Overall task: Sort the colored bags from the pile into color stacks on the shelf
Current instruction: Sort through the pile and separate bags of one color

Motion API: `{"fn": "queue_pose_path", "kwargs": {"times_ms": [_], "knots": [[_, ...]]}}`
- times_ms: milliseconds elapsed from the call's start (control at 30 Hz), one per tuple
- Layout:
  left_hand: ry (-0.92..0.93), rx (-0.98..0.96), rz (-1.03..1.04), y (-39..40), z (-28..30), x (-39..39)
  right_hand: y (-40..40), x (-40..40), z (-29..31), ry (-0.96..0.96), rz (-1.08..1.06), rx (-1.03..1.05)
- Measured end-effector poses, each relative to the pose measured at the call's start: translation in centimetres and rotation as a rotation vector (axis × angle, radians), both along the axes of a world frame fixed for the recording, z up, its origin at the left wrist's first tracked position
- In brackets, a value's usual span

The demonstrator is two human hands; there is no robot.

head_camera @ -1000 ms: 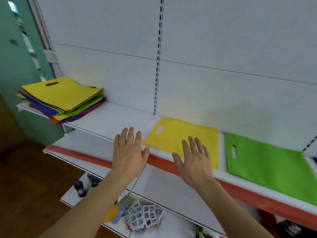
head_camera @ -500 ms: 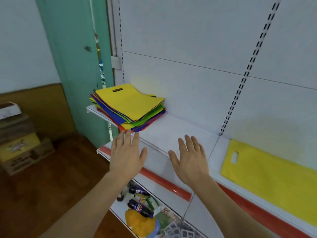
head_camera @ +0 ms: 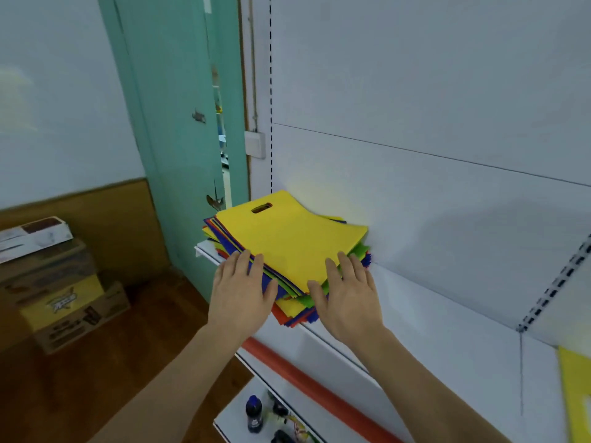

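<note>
Brown wooden flooring (head_camera: 105,378) is seen at the lower left, where stacked cardboard boxes (head_camera: 57,292) are set against a wood-panelled wall; their printing is too blurred to be read. A green door frame (head_camera: 179,123) is seen further right, beside the white shelving. On the far left end of the white shelf (head_camera: 431,321) the pile of coloured bags (head_camera: 287,244) is placed, a yellow bag with a cut-out handle on top and blue, green and red edges fanned out beneath. The left hand (head_camera: 240,292) is laid flat against the pile's near left edge, fingers extended, nothing grasped. The right hand (head_camera: 348,295) is rested likewise on the near right corner, fingers straight. A lower shelf with a dark bottle (head_camera: 254,414) is partly cut off below. A yellow bag (head_camera: 575,394) is cropped by the right border.
</note>
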State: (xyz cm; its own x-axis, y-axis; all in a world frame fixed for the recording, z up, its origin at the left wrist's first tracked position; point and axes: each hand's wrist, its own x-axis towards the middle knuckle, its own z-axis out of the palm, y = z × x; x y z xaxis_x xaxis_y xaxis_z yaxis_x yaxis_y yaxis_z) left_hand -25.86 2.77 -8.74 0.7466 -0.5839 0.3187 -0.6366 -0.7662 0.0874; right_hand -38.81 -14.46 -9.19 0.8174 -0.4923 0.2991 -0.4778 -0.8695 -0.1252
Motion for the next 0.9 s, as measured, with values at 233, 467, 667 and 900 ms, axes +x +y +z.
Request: {"fn": "queue_pose_path", "kwargs": {"times_ms": [233,467,667,900], "knots": [[-0.001,-0.037,-0.103,-1.6,-0.4,9.2,-0.2,7.1,-0.2,0.090,-0.112,-0.008],[-0.061,0.050,-0.253,-2.9,-0.4,17.2,0.9,10.5,-1.4,0.198,-0.270,0.072],[-0.135,0.228,-0.330,-3.6,-1.1,18.3,2.1,9.7,-1.7,0.152,-0.377,0.050],[-0.137,0.228,-0.428,-4.9,-1.2,17.4,0.1,8.3,-0.6,-0.067,-0.728,0.300]]}}
